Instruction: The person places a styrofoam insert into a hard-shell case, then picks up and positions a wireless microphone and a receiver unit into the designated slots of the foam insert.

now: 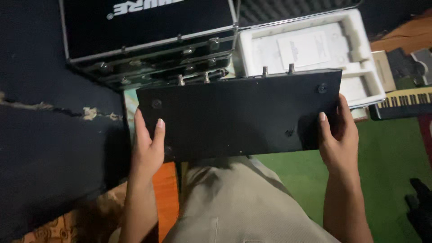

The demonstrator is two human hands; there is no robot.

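We hold a flat black unit (238,114) over our lap, left hand (146,146) and right hand (339,135) clamped on its ends (underside up, connectors pointing away). It is already out of the white foam tray (360,67); a black case (148,36) lies beyond.

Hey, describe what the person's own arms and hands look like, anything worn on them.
Both forearms are bare, no sleeves in view. The left hand and right hand wear no gloves, rings or watch that show. Fingernails are short and unpainted.
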